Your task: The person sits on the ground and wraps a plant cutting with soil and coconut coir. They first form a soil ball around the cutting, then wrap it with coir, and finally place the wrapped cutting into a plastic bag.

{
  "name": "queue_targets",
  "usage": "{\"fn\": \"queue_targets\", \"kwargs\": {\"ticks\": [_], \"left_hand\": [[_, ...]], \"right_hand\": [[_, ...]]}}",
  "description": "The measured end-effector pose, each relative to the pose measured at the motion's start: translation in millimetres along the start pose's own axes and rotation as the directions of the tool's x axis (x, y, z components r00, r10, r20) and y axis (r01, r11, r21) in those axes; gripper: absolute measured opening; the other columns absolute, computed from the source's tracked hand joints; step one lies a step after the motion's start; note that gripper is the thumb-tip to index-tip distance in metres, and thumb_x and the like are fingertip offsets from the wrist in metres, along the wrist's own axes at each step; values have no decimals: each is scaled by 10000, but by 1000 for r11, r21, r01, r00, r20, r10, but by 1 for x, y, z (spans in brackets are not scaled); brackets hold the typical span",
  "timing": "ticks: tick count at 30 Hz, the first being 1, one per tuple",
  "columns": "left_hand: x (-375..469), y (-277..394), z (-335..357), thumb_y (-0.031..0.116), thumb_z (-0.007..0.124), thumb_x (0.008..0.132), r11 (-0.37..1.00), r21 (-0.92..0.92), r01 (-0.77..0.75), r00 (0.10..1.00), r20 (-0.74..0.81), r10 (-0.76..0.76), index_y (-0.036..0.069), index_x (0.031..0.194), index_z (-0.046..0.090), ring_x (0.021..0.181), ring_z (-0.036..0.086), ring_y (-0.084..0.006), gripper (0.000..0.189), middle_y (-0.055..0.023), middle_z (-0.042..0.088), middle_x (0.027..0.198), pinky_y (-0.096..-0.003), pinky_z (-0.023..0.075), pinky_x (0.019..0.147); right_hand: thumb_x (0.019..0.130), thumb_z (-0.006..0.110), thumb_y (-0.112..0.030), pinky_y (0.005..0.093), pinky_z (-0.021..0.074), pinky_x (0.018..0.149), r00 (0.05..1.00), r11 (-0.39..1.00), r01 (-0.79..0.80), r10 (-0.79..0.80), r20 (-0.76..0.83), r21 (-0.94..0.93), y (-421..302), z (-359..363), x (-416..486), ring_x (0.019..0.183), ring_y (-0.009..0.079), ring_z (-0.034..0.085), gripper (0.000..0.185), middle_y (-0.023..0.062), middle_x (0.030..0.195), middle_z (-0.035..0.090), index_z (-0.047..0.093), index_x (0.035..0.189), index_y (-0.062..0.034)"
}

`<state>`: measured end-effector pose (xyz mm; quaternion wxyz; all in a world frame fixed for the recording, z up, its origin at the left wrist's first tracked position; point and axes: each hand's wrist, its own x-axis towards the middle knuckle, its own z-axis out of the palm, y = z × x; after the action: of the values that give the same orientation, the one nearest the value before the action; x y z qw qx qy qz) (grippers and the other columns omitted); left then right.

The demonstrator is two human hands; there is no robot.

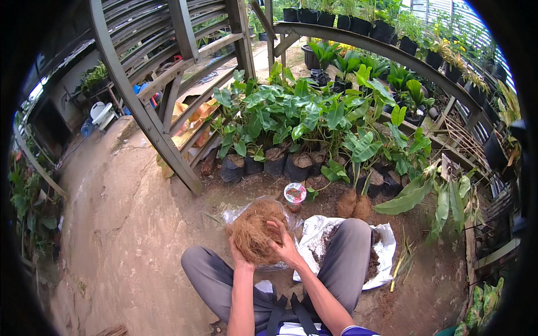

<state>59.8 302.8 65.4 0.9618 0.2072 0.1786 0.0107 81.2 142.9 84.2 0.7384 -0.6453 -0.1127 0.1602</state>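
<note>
A loose brown clump of coconut fibre lies between my hands, over a clear plastic bag. My left hand cups its near left side, with the fingers partly hidden by strands. On the right side of the same clump, my right hand takes hold with thumb and fingers spread. To the right, a white sack lies spread with dark soil on it, partly covered by my knee. Just beyond the clump stands a small printed plastic tub.
Two fibre-wrapped root balls with plants rest past the sack. Black polybags of leafy plants line the far side. A slatted wooden frame rises at left. Cut leaves hang at right; concrete floor extends left.
</note>
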Motion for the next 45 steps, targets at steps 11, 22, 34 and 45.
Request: {"fn": "queue_targets", "kwargs": {"ticks": [11, 22, 34, 45], "left_hand": [[-16, -10, 63, 448, 558, 934, 992, 65, -110, 994, -18, 111, 58, 1336, 499, 1125, 599, -270, 563, -103, 585, 1281, -440, 499, 981], [-42, -25, 77, 99, 713, 839, 857, 469, -214, 977, 78, 201, 38, 1410, 420, 1173, 533, -218, 645, -108, 527, 1308, -361, 464, 996], [-55, -38, 86, 316, 615, 965, 419, 875, -244, 954, 139, 265, 2, 1397, 424, 1305, 439, -265, 568, -190, 440, 1409, -379, 400, 1050], [-42, -15, 122, 158, 710, 854, 208, 853, -479, 862, 501, -70, 0, 1181, 595, 1173, 550, -235, 381, -140, 594, 1256, -368, 413, 1019]], "right_hand": [[680, 859, -439, 474, 274, 1166, 883, 909, 404, -416, -216, -100, -9, 44, -19, 1428, 358, 272, 1258, 218, 1564, 181, 21, 1551, -92], [700, 828, -315, 402, 452, 1020, 855, 923, 313, -377, -356, -223, -35, 4, -15, 1171, 301, 565, 959, 179, 1286, 540, 339, 1467, -12], [955, 605, -159, 277, 523, 766, 916, 773, 140, 136, -377, 619, 2, -9, -3, 886, 128, 635, 147, 55, 988, 657, 620, 1012, -24], [1006, 474, -187, 373, 562, 917, 963, 64, -268, 50, 265, 961, 27, -21, -6, 1076, 236, 631, 388, 142, 1217, 604, 457, 1357, -23]]}}
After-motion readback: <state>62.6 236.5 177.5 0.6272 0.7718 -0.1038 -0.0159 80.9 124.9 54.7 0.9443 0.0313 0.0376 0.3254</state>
